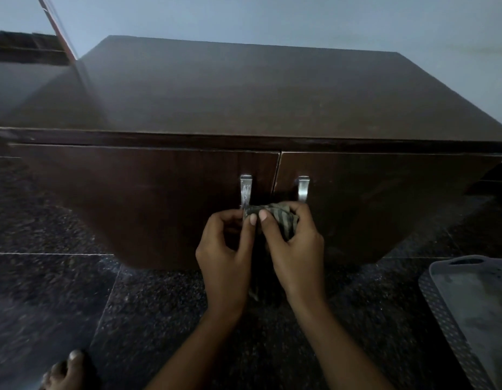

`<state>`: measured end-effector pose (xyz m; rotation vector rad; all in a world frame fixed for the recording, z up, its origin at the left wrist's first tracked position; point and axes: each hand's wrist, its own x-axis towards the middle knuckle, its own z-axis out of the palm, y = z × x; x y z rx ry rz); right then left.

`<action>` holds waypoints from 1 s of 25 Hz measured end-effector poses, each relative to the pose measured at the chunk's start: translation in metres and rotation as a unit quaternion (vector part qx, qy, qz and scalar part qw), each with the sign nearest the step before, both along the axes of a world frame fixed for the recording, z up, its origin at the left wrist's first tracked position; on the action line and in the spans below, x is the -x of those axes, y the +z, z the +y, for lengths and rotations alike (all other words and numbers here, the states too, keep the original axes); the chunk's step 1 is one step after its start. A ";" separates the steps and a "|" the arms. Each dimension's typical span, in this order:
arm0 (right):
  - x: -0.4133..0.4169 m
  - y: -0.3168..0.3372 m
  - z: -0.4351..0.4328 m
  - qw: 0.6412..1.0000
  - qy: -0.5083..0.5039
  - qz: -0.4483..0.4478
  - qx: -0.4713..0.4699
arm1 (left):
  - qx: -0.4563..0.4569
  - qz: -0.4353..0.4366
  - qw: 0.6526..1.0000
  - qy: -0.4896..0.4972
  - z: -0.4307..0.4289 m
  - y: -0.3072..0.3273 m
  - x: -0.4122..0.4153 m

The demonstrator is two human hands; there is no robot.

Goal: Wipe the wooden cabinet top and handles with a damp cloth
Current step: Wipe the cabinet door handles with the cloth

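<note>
A low dark wooden cabinet stands against the wall, its broad top bare. Two metal handles hang side by side on its doors: the left handle and the right handle. A striped cloth is bunched at the lower end of the left handle, in front of the doors. My left hand pinches the cloth's left edge right at that handle. My right hand grips the bunched cloth from the right. A strip of cloth hangs down between my wrists.
A grey perforated plastic basket sits on the dark speckled floor at the lower right. My foot shows at the bottom left. A reddish pole leans at the cabinet's far left corner.
</note>
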<state>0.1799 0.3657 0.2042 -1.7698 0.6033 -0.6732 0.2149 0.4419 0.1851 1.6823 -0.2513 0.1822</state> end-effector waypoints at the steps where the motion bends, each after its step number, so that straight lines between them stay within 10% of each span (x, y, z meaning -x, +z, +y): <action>1: -0.006 0.005 0.003 1.000 0.002 -0.005 -0.005 | 0.007 0.001 1.000 0.003 0.004 0.007 -0.005; 25: -0.041 0.012 0.005 0.999 -0.013 -0.013 0.037 | 0.012 -0.018 1.000 0.000 0.002 0.011 -0.040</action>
